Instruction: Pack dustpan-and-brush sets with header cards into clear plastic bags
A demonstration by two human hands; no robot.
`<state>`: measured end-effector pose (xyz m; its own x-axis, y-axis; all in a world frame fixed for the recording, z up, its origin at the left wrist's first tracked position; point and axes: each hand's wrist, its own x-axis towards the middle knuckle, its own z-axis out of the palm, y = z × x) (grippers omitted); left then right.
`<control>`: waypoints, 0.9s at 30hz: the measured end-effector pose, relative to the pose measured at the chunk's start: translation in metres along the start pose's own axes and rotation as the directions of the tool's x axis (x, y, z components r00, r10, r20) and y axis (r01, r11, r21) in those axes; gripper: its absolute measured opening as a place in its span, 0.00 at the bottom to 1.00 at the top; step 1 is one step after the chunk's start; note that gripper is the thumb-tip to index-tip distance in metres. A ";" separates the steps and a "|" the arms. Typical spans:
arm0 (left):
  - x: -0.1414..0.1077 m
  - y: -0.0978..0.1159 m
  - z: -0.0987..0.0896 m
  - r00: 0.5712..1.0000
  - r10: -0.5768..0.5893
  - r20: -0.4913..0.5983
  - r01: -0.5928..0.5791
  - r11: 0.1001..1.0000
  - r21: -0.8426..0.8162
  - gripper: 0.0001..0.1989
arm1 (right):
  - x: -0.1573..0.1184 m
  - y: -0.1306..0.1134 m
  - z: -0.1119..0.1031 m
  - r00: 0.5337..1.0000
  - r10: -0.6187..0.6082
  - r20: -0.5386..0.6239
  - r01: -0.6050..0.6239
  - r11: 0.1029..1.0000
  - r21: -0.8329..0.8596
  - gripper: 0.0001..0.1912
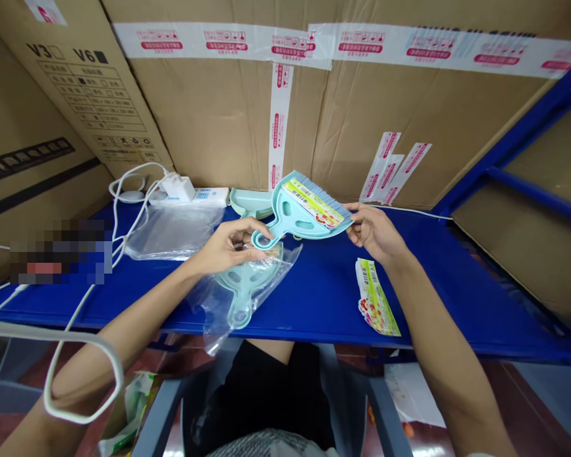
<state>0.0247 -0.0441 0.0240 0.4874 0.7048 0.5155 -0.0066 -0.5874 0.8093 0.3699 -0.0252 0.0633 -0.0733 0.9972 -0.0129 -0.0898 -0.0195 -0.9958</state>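
A mint-green mini dustpan and brush set (292, 219) is held up and tilted over the table, its bristles pointing to the upper right. A yellow-green printed card (314, 203) lies across its face. My left hand (233, 244) is closed on the ring-shaped handle end. At the other side, my right hand (374, 231) pinches the corner of the set near the bristles and card. Below the left hand lies another green set (242, 285), partly within a clear plastic bag (209, 317) that hangs over the table's front edge. Behind is another green dustpan (252, 202), partly hidden.
Printed cards (377, 298) lie on the blue table (323, 304) near my right forearm. Clear plastic bags (174, 231) are at left, before a power strip (212, 197) and white charger (179, 187). White cables (117, 216) loop across the left side. Cardboard (219, 114) walls the back.
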 end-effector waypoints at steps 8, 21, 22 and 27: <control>0.005 0.008 -0.006 0.980 0.135 0.149 -0.098 0.967 -0.233 0.13 | -0.001 0.005 0.003 0.969 0.066 0.239 -0.110 0.978 0.175 0.31; 0.007 0.003 -0.031 0.982 -0.002 0.190 0.038 0.982 -0.186 0.36 | 0.001 0.013 0.007 0.960 -0.049 0.275 0.023 0.995 0.097 0.24; 0.007 0.003 -0.035 0.984 -0.012 0.175 0.043 0.983 -0.178 0.34 | 0.001 0.012 0.006 0.967 -0.069 0.245 0.044 0.994 0.103 0.24; 0.006 0.006 -0.046 0.976 -0.071 0.204 0.074 0.997 -0.006 0.27 | 0.002 0.005 -0.001 0.980 -0.170 0.106 0.159 0.982 0.104 0.23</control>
<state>-0.0124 -0.0250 0.0450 0.6542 0.6489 0.3885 0.0243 -0.5314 0.8468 0.3701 -0.0233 0.0585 -0.1622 0.9727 0.1661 -0.2028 0.1318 -0.9703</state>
